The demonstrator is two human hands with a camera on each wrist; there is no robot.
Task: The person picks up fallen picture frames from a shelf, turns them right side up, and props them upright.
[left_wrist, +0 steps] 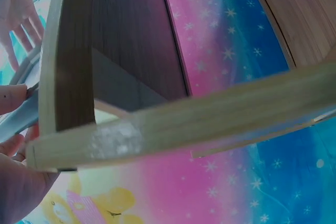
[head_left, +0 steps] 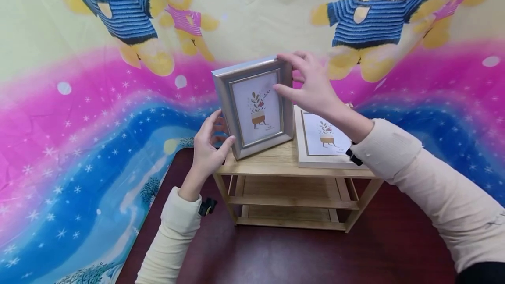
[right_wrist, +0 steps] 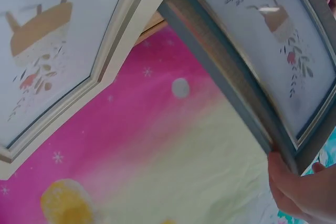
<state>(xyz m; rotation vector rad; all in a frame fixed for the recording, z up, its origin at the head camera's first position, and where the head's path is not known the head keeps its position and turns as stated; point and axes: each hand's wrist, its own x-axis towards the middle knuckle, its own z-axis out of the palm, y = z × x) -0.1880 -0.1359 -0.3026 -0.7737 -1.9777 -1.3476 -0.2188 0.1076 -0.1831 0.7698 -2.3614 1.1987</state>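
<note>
A silver-grey picture frame [head_left: 258,108] with a potted-plant print stands tilted on the left part of the top of a light wooden shelf rack [head_left: 272,157]. My left hand [head_left: 209,146] holds its lower left edge, thumb toward the front and fingers round the side. At the upper right corner, my right hand [head_left: 309,80] grips the frame, its thumb over the front border and its fingers at the top and behind. The right wrist view also has this corner in the right hand [right_wrist: 302,190]. Close beside it lies a cream picture frame [head_left: 329,161] with the same print, partly covered by my right arm.
Two lower shelves [head_left: 292,187] of the rack show below its top. The rack stands on a dark red table [head_left: 268,253]. Behind hangs a backdrop cloth [head_left: 244,21] with bears and snowflakes. Black straps [head_left: 207,206] sit at both wrists.
</note>
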